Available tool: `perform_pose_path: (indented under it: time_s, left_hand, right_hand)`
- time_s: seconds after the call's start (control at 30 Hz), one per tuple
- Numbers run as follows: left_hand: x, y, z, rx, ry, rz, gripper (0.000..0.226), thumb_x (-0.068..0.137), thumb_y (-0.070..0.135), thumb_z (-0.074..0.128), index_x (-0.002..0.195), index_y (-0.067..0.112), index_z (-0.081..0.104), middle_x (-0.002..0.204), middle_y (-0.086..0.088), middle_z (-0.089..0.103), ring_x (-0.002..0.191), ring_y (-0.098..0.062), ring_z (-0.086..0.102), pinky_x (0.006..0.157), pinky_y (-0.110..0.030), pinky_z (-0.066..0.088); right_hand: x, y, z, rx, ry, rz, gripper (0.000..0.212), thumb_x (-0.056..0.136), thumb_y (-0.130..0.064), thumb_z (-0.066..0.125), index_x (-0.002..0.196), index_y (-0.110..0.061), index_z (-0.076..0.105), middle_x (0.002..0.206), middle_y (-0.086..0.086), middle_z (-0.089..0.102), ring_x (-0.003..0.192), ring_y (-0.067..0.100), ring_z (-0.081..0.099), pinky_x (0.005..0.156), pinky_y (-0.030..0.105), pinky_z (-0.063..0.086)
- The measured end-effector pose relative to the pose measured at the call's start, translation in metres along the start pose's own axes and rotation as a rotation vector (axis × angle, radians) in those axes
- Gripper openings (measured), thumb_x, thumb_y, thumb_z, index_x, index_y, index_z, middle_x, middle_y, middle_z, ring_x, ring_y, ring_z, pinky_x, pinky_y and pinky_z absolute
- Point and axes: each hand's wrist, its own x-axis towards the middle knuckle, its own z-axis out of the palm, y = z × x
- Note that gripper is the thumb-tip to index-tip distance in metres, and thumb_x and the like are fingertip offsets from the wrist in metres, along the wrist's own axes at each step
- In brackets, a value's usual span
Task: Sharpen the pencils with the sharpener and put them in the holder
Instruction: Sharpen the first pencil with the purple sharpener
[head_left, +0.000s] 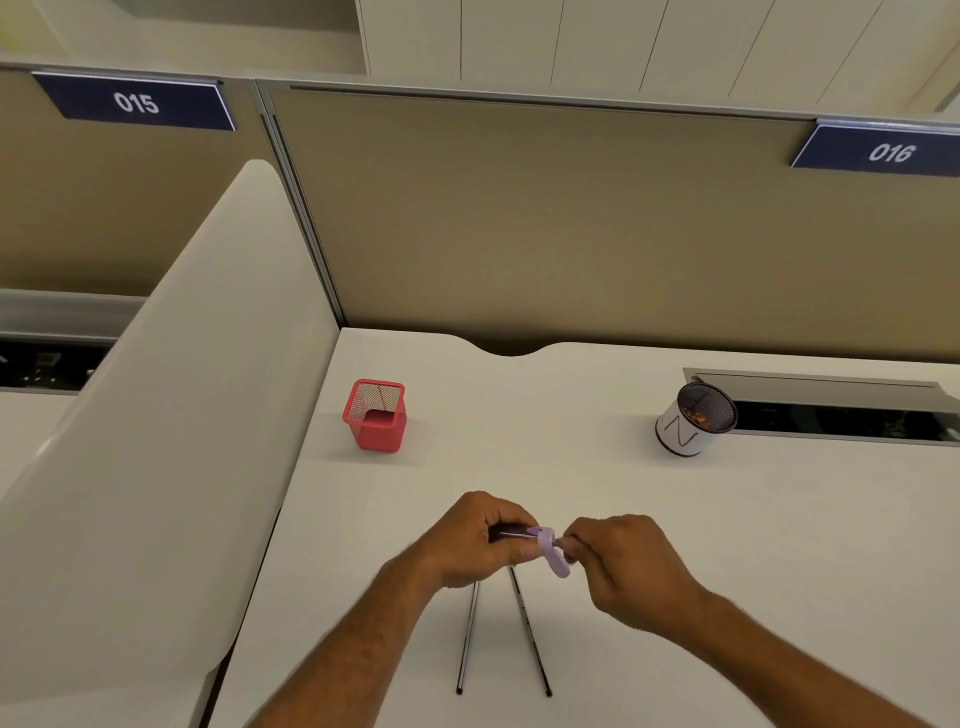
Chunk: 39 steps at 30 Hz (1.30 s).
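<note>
Left hand (470, 540) closed on a dark pencil (508, 531), tip in the lilac sharpener (551, 554) pinched by right hand (623, 564), above the white worktop (675, 519). Two pencils (470, 636) lie beneath on the worktop. Red mesh holder (375, 414) back left; round mesh cup (693, 418) back right.

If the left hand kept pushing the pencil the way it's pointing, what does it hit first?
The left hand points its pencil rightward into the purple sharpener, held by the right hand. So it would likely meet the sharpener first, then those fingers.
</note>
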Motion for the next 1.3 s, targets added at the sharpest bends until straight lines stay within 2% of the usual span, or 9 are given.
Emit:
perform_pose_path:
  time_s: [0.13, 0.27, 0.4, 0.5, 0.6, 0.8, 0.97, 1.1, 1.3]
  left_hand:
    - [0.002, 0.001, 0.002, 0.051, 0.026, 0.025, 0.019, 0.084, 0.03, 0.074, 0.099, 0.018, 0.076, 0.084, 0.009, 0.071, 0.078, -0.007, 0.064, 0.073, -0.029, 0.054]
    - [0.006, 0.002, 0.001, 0.054, 0.007, 0.002, 0.022, 0.084, 0.038, 0.073, 0.097, 0.021, 0.076, 0.086, 0.002, 0.075, 0.081, -0.018, 0.068, 0.073, -0.036, 0.055]
    - [0.007, 0.0, -0.006, 0.037, -0.032, -0.042, 0.023, 0.086, 0.038, 0.072, 0.097, 0.018, 0.077, 0.076, 0.009, 0.07, 0.071, -0.004, 0.062, 0.067, -0.025, 0.05]
    - [0.006, 0.001, -0.007, -0.035, -0.028, -0.076, 0.026, 0.088, 0.038, 0.07, 0.094, 0.014, 0.078, 0.061, 0.015, 0.063, 0.063, -0.001, 0.055, 0.063, -0.017, 0.043]
    - [0.007, -0.001, -0.004, -0.086, -0.046, -0.107, 0.026, 0.091, 0.029, 0.068, 0.097, 0.005, 0.077, 0.053, 0.017, 0.06, 0.056, 0.002, 0.052, 0.058, -0.009, 0.041]
    - [0.005, -0.003, 0.003, -0.095, -0.083, -0.105, 0.026, 0.092, 0.031, 0.066, 0.093, 0.007, 0.076, 0.063, -0.002, 0.062, 0.057, -0.005, 0.052, 0.062, -0.016, 0.045]
    - [0.006, -0.002, 0.003, -0.051, -0.03, -0.054, 0.027, 0.086, 0.04, 0.071, 0.096, 0.016, 0.078, 0.077, -0.001, 0.069, 0.069, -0.008, 0.059, 0.068, -0.025, 0.049]
    - [0.01, -0.001, 0.003, 0.079, 0.02, 0.002, 0.02, 0.084, 0.025, 0.075, 0.102, 0.015, 0.076, 0.09, 0.001, 0.075, 0.081, -0.014, 0.068, 0.074, -0.029, 0.054]
    - [0.013, -0.003, -0.003, 0.083, -0.015, -0.044, 0.021, 0.085, 0.032, 0.075, 0.101, 0.017, 0.077, 0.089, 0.004, 0.075, 0.082, -0.008, 0.069, 0.073, -0.024, 0.053]
  right_hand:
    - [0.009, -0.006, -0.012, 0.497, -0.205, 0.362, 0.042, 0.099, -0.028, 0.051, 0.062, -0.017, 0.067, 0.048, -0.008, 0.049, 0.041, 0.008, 0.034, 0.045, 0.019, 0.028]
    - [0.007, -0.007, -0.011, 0.652, -0.186, 0.452, 0.027, 0.091, -0.029, 0.062, 0.069, -0.013, 0.064, 0.052, -0.01, 0.053, 0.049, 0.01, 0.038, 0.051, 0.024, 0.03]
    - [0.001, -0.002, -0.007, 0.527, -0.079, 0.21, 0.006, 0.089, -0.021, 0.063, 0.083, -0.024, 0.063, 0.069, -0.006, 0.065, 0.057, 0.006, 0.049, 0.056, 0.021, 0.039]
    - [-0.001, 0.01, -0.003, 0.073, 0.082, -0.142, 0.014, 0.091, -0.03, 0.055, 0.097, -0.028, 0.068, 0.075, -0.013, 0.069, 0.061, 0.008, 0.052, 0.051, 0.022, 0.043]
    - [-0.003, 0.022, 0.006, -0.191, 0.174, -0.369, 0.015, 0.086, -0.016, 0.064, 0.097, -0.019, 0.073, 0.066, -0.007, 0.062, 0.055, 0.018, 0.043, 0.045, 0.029, 0.037]
    - [-0.002, 0.025, 0.012, -0.231, 0.241, -0.404, 0.01, 0.076, -0.007, 0.065, 0.076, -0.015, 0.069, 0.054, -0.003, 0.048, 0.049, 0.019, 0.035, 0.045, 0.028, 0.03]
    - [0.006, 0.008, 0.001, 0.154, -0.044, 0.047, 0.04, 0.089, -0.044, 0.041, 0.068, -0.022, 0.066, 0.054, -0.006, 0.058, 0.048, 0.015, 0.045, 0.048, 0.027, 0.037]
    - [0.018, 0.002, -0.014, 0.816, -0.296, 0.532, 0.038, 0.093, -0.028, 0.059, 0.062, -0.01, 0.071, 0.051, -0.003, 0.035, 0.049, 0.015, 0.026, 0.048, 0.025, 0.019]
    - [0.012, -0.005, -0.009, 0.922, -0.269, 0.594, 0.016, 0.087, -0.022, 0.063, 0.078, -0.008, 0.063, 0.053, -0.007, 0.045, 0.046, 0.009, 0.033, 0.046, 0.023, 0.023]
